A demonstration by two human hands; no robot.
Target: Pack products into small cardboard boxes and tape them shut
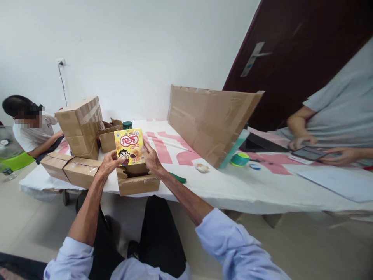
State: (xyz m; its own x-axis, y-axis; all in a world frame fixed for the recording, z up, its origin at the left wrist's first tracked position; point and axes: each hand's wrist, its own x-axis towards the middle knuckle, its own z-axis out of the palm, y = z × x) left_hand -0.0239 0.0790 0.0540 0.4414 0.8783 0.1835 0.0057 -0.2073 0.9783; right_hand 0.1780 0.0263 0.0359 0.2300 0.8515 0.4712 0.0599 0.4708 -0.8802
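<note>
Between my two hands is a yellow snack box (129, 146) with red lettering and a cartoon face on its front. My left hand (108, 163) grips its left side, and my right hand (152, 156) grips its right side. The snack box is held upright just above an open cardboard box (139, 186) at the table's front edge. Its lower edge hides part of that box's opening. A green-handled tool (178, 178) lies to the right of the cardboard box, partly behind my right forearm.
Taped cardboard boxes (80, 126) stand stacked at left, with closed boxes (70, 168) before them. An open carton (109, 138) and green-lidded jar (127, 125) sit behind. A large cardboard panel (210, 120) stands at centre right, near a tape roll (239, 159). People sit at both sides; one holds a phone.
</note>
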